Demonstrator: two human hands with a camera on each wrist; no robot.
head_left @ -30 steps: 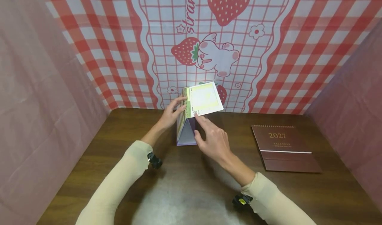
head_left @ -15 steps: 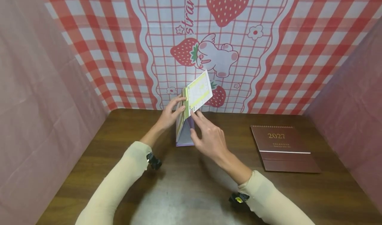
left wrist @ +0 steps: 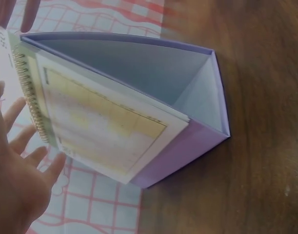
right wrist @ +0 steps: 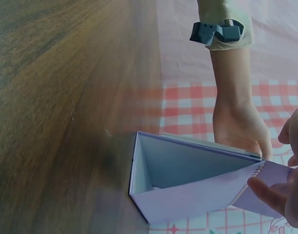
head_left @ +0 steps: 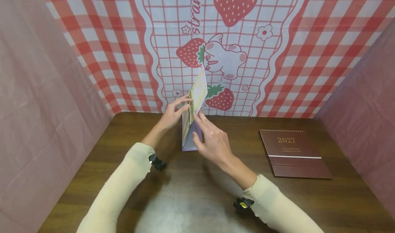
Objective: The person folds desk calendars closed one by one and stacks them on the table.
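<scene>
A lilac desk calendar stands tent-like on the table, spiral binding along its top. One page, white with a yellow grid, stands nearly upright from the binding. My left hand is at the calendar's left side, its fingertips by the binding; in the left wrist view its fingers are spread and loosely bent. My right hand touches the near lower edge of the raised page with extended fingers. In the right wrist view, the right thumb lies close to the binding.
A closed maroon 2027 calendar lies flat on the right of the brown wooden table. Behind stands a red-and-white strawberry-print cloth. Pink cloth walls flank both sides.
The raised page has swung up and left, from leaning far right to almost upright. My right hand has moved slightly left with it. The left hand has shifted slightly left.
</scene>
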